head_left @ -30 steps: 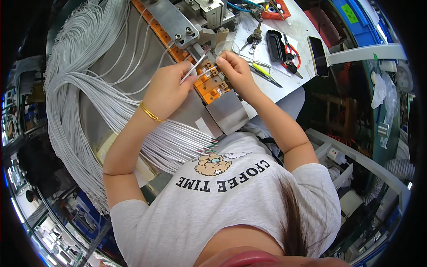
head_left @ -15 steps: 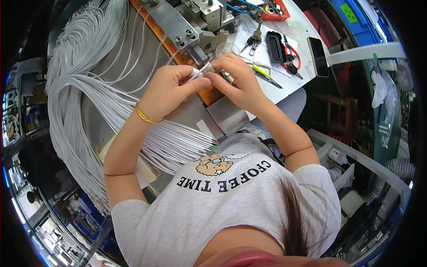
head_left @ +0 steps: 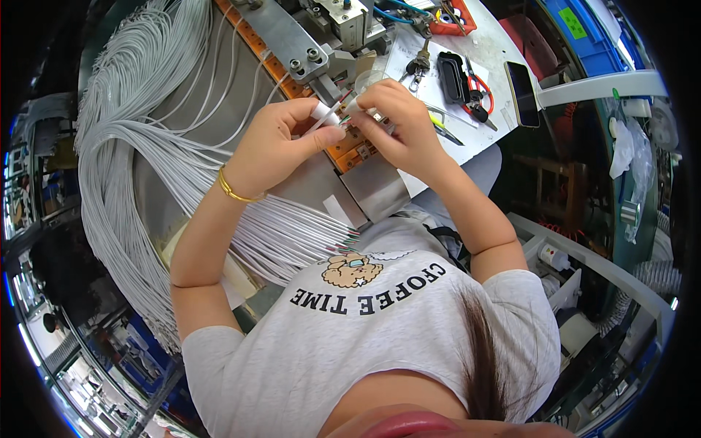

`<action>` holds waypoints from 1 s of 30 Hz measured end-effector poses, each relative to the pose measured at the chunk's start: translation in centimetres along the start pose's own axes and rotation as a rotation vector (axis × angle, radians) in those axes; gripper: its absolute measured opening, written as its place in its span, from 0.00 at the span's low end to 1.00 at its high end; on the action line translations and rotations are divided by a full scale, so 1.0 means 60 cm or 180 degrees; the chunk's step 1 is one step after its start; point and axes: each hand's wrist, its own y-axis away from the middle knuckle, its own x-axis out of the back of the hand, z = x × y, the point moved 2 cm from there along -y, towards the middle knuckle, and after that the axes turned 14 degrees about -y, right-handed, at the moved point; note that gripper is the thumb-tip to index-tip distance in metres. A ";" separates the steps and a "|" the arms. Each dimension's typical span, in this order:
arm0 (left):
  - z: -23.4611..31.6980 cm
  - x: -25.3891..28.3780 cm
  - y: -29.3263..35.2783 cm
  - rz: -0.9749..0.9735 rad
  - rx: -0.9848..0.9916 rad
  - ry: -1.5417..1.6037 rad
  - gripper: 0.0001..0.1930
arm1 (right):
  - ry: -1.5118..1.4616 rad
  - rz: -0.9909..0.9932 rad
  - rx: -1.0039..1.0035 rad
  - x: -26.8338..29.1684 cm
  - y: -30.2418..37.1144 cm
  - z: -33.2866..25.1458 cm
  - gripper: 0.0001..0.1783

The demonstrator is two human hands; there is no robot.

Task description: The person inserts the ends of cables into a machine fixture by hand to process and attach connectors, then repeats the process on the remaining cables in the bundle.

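Pinching the white cable (head_left: pixel 326 121) in our left grip (head_left: pixel 272 144), we slant it rightward to our right grip (head_left: pixel 404 125); whether that pinches anything, we cannot tell.

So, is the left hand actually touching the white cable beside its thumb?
Touching: the head view shows the left hand pinching the white cable in its fingers.

smooth plastic cables (head_left: pixel 281 237), glossy metal plate (head_left: pixel 281 35)

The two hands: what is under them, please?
Parts of an orange strip show beneath the left hand and right hand; the stretch they cover cannot be seen.
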 end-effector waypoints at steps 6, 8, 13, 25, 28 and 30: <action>-0.002 -0.001 0.002 0.0393 -0.0378 -0.1028 0.09 | -0.0459 0.0016 -0.0672 -0.017 0.001 -0.005 0.08; -0.007 0.009 -0.002 0.0263 -0.0138 -0.1089 0.09 | -0.0444 -0.0043 -0.0694 -0.018 0.005 0.001 0.09; -0.020 0.011 -0.003 0.0225 0.0026 -0.1878 0.08 | -0.0317 0.0283 -0.1256 -0.010 0.026 0.050 0.11; 0.001 0.001 0.003 0.0809 -0.0323 -0.1698 0.07 | -0.1499 0.0368 -0.1962 -0.028 0.048 0.094 0.14; -0.005 0.002 -0.001 0.0608 -0.0065 -0.1288 0.07 | -0.1282 0.0468 -0.1890 -0.030 0.044 0.084 0.14; -0.008 0.003 -0.001 0.0826 -0.0232 -0.1814 0.07 | -0.0914 0.0471 -0.1481 -0.029 0.036 0.073 0.14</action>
